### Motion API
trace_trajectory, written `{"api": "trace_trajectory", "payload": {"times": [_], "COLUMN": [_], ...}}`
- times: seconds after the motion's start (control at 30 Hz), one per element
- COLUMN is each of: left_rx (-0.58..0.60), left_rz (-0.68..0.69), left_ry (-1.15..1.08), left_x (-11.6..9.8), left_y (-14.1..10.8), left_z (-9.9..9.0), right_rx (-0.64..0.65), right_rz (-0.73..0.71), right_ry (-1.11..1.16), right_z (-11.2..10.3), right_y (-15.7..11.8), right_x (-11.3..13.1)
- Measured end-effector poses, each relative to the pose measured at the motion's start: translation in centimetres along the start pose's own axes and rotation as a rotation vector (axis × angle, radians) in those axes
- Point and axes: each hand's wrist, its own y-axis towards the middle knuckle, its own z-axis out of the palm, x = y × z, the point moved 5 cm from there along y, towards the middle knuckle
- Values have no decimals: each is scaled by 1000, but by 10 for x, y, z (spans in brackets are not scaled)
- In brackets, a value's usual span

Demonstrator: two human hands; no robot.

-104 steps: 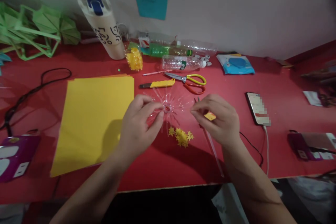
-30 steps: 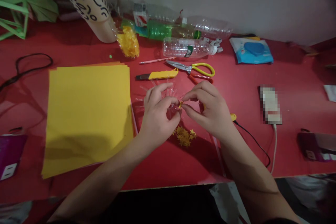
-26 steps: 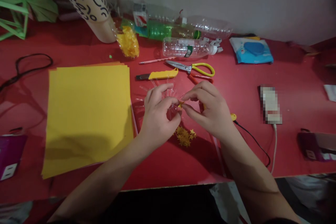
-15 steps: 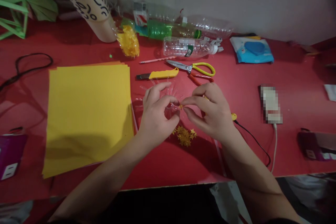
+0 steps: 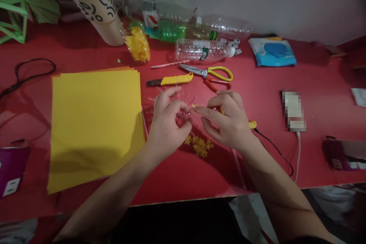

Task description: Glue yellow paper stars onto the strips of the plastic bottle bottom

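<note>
My left hand (image 5: pixel 169 122) is closed, thumb and fingers curled round a clear plastic piece (image 5: pixel 184 113) with thin strips fanning out behind it. A small yellow paper star (image 5: pixel 195 105) is at the tip of my right index finger, against the plastic. My right hand (image 5: pixel 227 118) has its thumb apart from the index finger. Below the hands lies a loose pile of small yellow stars (image 5: pixel 200 145) on the red table. A yellow thing (image 5: pixel 252 124) with a black cord shows beside my right wrist; the hand hides the rest of it.
Yellow paper sheets (image 5: pixel 95 122) lie stacked to the left. Beyond the hands are a yellow utility knife (image 5: pixel 176 79), scissors (image 5: pixel 204 71), a pencil (image 5: pixel 168 65) and plastic bottles (image 5: pixel 190 50). On the right are a wipes pack (image 5: pixel 273 52) and a blurred device on a cable (image 5: pixel 294 111).
My right thumb and index finger have parted from their pinch on the star. The star now sits at the index fingertip by the plastic piece. The view has shifted slightly.
</note>
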Motion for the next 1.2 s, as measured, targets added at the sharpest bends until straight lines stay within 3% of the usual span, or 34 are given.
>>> {"api": "trace_trajectory", "payload": {"times": [0.27,1.2], "left_rx": [20,18], "left_rz": [3,26], "left_ry": [-11,-5], "left_x": [1,0], "left_y": [0,0], "left_z": [1,2], "right_rx": [49,39], "right_rz": [-8,-23], "right_ry": [-36,36], "right_z": [2,6], "right_y": [1,-2], "right_x": [-5,-6]}}
